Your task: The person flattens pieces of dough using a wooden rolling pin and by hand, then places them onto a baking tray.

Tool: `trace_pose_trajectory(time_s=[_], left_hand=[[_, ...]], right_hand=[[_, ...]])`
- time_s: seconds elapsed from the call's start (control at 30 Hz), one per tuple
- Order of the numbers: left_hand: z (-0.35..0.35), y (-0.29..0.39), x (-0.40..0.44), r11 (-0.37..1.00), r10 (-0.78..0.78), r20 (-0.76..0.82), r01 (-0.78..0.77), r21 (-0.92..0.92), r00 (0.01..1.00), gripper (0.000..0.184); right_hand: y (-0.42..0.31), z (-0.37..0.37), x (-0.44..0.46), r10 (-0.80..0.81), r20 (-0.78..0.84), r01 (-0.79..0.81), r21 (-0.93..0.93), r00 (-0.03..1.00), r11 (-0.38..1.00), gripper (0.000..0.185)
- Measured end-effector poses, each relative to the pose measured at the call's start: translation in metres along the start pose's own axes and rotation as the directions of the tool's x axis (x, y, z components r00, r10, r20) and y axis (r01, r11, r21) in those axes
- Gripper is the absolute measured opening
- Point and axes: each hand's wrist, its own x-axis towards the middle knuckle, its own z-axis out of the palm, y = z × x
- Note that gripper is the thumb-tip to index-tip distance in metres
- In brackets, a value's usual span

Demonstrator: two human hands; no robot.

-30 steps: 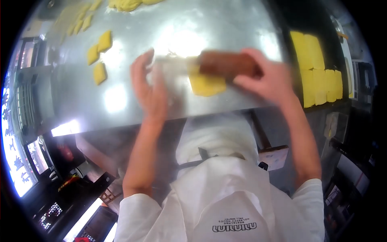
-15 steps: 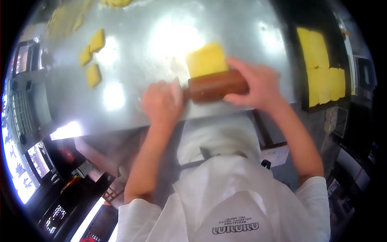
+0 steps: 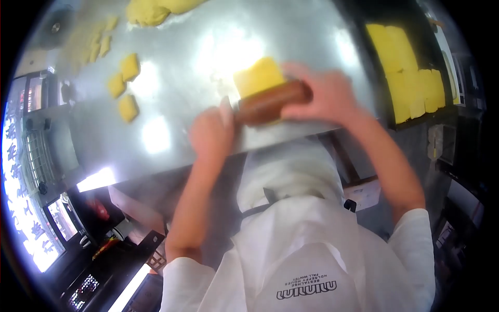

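A brown rolling pin (image 3: pixel 273 102) lies slightly tilted across the lower part of a flat yellow dough sheet (image 3: pixel 258 77), near the front edge of the metal table. My left hand (image 3: pixel 212 130) is closed at the pin's left end, where the handle is mostly hidden by the fingers. Around the pin's right end wraps my right hand (image 3: pixel 326 97), thumb on the near side and fingers on the far side. Both hands are a little blurred.
Several small dough pieces (image 3: pixel 129 66) lie to the left on the metal table (image 3: pixel 176 78). A large dough lump (image 3: pixel 150 13) sits at the far edge of view. On the right, a dark tray (image 3: pixel 423 118) holds flat yellow dough sheets (image 3: pixel 408 86).
The rolling pin has tilted, its right end now farther from me, and both hands stay on it. My view has shifted, showing more of the dough lump and the left-hand pieces.
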Motion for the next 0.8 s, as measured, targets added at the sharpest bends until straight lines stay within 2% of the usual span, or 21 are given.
trace_pose_trajectory(time_s=[0.07, 0.13, 0.17, 0.2, 0.23, 0.27, 0.33, 0.43, 0.5, 0.57, 0.63, 0.73, 0.77, 0.8], left_hand=[[-0.008, -0.009, 0.029, 0.978, 0.025, -0.002, -0.025, -0.206, 1.000, 0.041], [-0.037, 0.014, 0.051, 0.787, -0.070, -0.076, 0.008, -0.617, 0.995, 0.040], [-0.033, 0.017, 0.057, 0.819, -0.045, -0.080, -0.009, -0.574, 0.996, 0.036], [-0.026, 0.021, 0.063, 0.848, -0.025, -0.081, -0.022, -0.529, 0.996, 0.036], [-0.019, 0.025, 0.068, 0.876, -0.002, -0.081, -0.037, -0.481, 0.997, 0.039], [-0.012, 0.031, 0.072, 0.912, 0.070, -0.004, -0.066, -0.406, 0.998, 0.039], [-0.011, 0.055, 0.077, 0.962, 0.236, 0.135, -0.213, -0.170, 0.962, 0.036], [-0.009, 0.065, 0.085, 0.976, 0.093, 0.380, -0.009, -0.217, 0.920, 0.036], [-0.011, 0.065, 0.085, 0.971, 0.102, 0.398, -0.004, -0.241, 0.912, 0.034], [-0.013, 0.064, 0.079, 0.956, 0.104, 0.343, 0.001, -0.293, 0.933, 0.032], [-0.018, 0.063, 0.064, 0.924, 0.108, 0.206, -0.021, -0.383, 0.972, 0.030], [-0.040, 0.064, 0.038, 0.781, 0.040, 0.064, 0.009, -0.624, 0.997, 0.027], [-0.053, 0.070, 0.030, 0.757, -0.012, 0.034, 0.031, -0.653, 0.999, 0.025], [-0.065, 0.078, 0.021, 0.792, -0.013, -0.035, -0.011, -0.610, 0.999, 0.025]], right_hand=[[-0.001, -0.010, 0.021, 0.265, 0.050, -0.270, 0.176, 0.963, 0.947, 0.077], [0.039, 0.004, 0.028, 0.340, -0.127, -0.292, 0.290, 0.932, 0.911, 0.070], [0.055, 0.010, 0.024, 0.374, -0.199, -0.292, 0.346, 0.906, 0.892, 0.066], [0.061, 0.009, 0.016, 0.341, -0.338, -0.195, 0.399, 0.877, 0.896, 0.055], [0.061, 0.005, 0.007, 0.374, -0.353, -0.283, 0.283, 0.858, 0.916, 0.051], [0.059, 0.001, -0.001, 0.404, -0.379, -0.369, 0.164, 0.833, 0.915, 0.047], [0.056, 0.002, -0.012, 0.374, -0.479, -0.364, 0.119, 0.794, 0.924, 0.047], [0.060, -0.001, -0.030, 0.373, -0.541, -0.395, 0.081, 0.754, 0.915, 0.049], [0.062, 0.000, -0.036, 0.367, -0.551, -0.397, 0.069, 0.750, 0.915, 0.050], [0.062, 0.001, -0.038, 0.344, -0.565, -0.377, 0.061, 0.750, 0.924, 0.051], [0.065, 0.002, -0.036, 0.330, -0.577, -0.371, 0.049, 0.747, 0.927, 0.050], [0.069, 0.003, -0.037, 0.313, -0.591, -0.362, 0.037, 0.743, 0.931, 0.051], [0.069, 0.003, -0.037, 0.306, -0.592, -0.355, 0.036, 0.746, 0.934, 0.051], [0.068, 0.004, -0.037, 0.327, -0.580, -0.379, 0.035, 0.746, 0.925, 0.050]])
